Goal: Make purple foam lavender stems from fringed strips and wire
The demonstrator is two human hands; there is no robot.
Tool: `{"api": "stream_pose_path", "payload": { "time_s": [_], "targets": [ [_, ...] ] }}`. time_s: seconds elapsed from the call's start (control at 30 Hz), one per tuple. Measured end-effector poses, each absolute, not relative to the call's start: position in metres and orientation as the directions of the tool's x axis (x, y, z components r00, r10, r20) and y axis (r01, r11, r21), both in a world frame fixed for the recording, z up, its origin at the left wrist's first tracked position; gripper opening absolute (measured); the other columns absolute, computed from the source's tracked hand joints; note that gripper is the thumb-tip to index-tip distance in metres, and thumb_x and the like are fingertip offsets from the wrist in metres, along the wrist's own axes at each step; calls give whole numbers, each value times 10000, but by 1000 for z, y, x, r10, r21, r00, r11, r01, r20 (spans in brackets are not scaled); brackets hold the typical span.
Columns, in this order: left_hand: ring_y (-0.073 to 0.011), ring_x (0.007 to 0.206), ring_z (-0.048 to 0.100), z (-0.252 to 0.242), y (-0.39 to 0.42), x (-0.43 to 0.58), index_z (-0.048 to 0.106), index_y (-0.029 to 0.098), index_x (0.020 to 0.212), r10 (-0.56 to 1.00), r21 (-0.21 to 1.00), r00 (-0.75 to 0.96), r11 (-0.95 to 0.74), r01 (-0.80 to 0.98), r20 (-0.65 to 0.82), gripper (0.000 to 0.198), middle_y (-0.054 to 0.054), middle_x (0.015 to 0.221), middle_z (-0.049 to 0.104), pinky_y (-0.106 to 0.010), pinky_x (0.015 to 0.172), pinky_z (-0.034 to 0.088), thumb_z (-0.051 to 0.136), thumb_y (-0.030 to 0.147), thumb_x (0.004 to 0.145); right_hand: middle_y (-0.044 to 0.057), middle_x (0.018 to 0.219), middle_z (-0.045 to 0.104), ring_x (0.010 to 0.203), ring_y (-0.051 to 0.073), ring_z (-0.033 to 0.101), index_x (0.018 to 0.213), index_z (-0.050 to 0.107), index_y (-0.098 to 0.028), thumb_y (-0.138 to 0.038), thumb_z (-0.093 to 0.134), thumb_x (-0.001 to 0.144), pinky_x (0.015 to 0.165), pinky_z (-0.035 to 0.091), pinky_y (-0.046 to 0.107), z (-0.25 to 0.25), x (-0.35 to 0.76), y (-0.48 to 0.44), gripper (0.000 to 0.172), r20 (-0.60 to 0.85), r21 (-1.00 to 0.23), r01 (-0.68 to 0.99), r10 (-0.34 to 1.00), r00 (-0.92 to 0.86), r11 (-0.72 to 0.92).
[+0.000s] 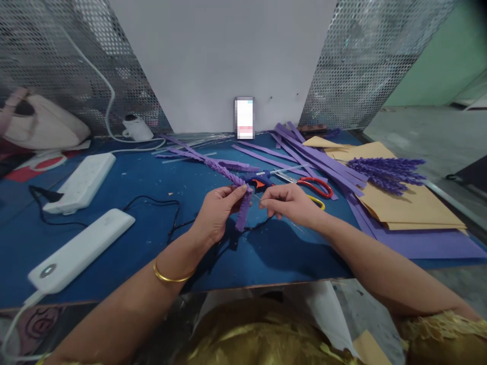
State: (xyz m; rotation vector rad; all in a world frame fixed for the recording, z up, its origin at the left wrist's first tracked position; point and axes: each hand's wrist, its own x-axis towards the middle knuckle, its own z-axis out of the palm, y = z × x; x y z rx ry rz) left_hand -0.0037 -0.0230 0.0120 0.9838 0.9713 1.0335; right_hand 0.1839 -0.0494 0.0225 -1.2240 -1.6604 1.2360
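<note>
My left hand (218, 210) is closed, thumb and fingers pinching a purple fringed paper strip (224, 171). Its twisted, ruffled length runs up and left, while a flat end hangs below the fingers. My right hand (283, 203) is just to the right, its fingertips pinched on a thin pale strand (256, 197) that reaches toward the left hand; the strand's material is unclear. Behind both hands lies a blue hot glue gun (262, 180) with an orange trigger, partly hidden. Scissors (315, 186) with red handles rest beyond my right hand, and a yellow handle (317, 203) shows beside it.
Purple paper strips (323, 159) spread across the back right. Finished purple flower sprigs (388, 172) lie on tan paper sheets (414, 208). At left are a white power strip (83, 180), a white power bank (81, 251) and black cable (152, 197). A phone (244, 117) leans on the back panel.
</note>
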Motion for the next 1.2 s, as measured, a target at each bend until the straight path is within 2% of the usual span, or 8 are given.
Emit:
{"api": "stream_pose_path", "payload": {
  "time_s": [0.13, 0.2, 0.33, 0.57, 0.7, 0.87, 1.0, 1.2],
  "targets": [
    [-115, 624, 594, 13, -26, -3, 759, 148, 721, 955, 957, 249, 213, -197, -162, 330, -12, 681, 696, -236, 633, 465, 885, 434, 618, 5, 626, 617, 544, 100, 528, 698, 679, -149, -373, 668, 809, 525, 427, 226, 21, 187, -47, 250, 65, -963, 238, 964, -259, 129],
    [-111, 628, 589, 14, -30, -1, 767, 147, 730, 937, 958, 307, 227, -174, -167, 320, -16, 685, 698, -233, 640, 464, 878, 431, 631, 10, 709, 634, 564, 92, 513, 801, 723, -149, -410, 671, 822, 538, 412, 232, 19, 188, -44, 266, 89, -975, 182, 976, -201, 126],
    [-130, 639, 612, 14, -39, 3, 778, 143, 750, 880, 954, 431, 275, -119, -200, 312, -40, 701, 715, -249, 655, 479, 857, 431, 659, -14, 656, 568, 590, 97, 474, 974, 758, -159, -398, 719, 788, 527, 361, 225, 13, 188, -42, 305, -13, -1000, -15, 969, -246, -17],
    [-137, 621, 640, 7, -40, 4, 783, 140, 750, 834, 917, 461, 386, -96, -303, 336, -51, 703, 734, -258, 666, 505, 900, 410, 589, -35, 662, 565, 520, 62, 388, 844, 718, -164, -247, 787, 702, 482, 306, 212, 10, 185, -44, 178, -43, -960, -242, 929, -368, -140],
    [-134, 622, 646, 7, -40, 4, 784, 129, 756, 813, 898, 475, 430, -96, -338, 352, -61, 722, 741, -261, 684, 523, 909, 405, 575, -24, 714, 605, 529, 58, 428, 825, 695, -161, -244, 804, 700, 475, 318, 198, 10, 187, -42, 186, -30, -953, -266, 918, -395, -145],
    [-129, 580, 635, 12, -41, 2, 782, 125, 728, 765, 892, 542, 449, -61, -348, 320, -69, 674, 727, -239, 608, 507, 871, 420, 641, -23, 668, 599, 502, 51, 419, 852, 716, -147, -251, 803, 710, 458, 313, 187, 14, 191, -41, 196, -65, -946, -266, 914, -400, -183],
    [-133, 582, 641, 14, -40, 1, 795, 136, 733, 718, 890, 612, 453, -51, -330, 234, -75, 698, 743, -236, 593, 505, 859, 347, 656, -15, 681, 617, 494, 45, 414, 842, 720, -135, -245, 802, 701, 451, 317, 187, 17, 192, -41, 197, -78, -941, -276, 919, -386, -196],
    [-143, 570, 635, 12, -39, 1, 790, 139, 713, 733, 911, 598, 412, -9, -325, 205, -69, 653, 729, -249, 590, 498, 829, 338, 682, -24, 664, 610, 494, 52, 430, 781, 666, -143, -251, 810, 679, 468, 348, 197, 16, 192, -42, 206, -110, -948, -229, 903, -416, -221]
  ]
}}
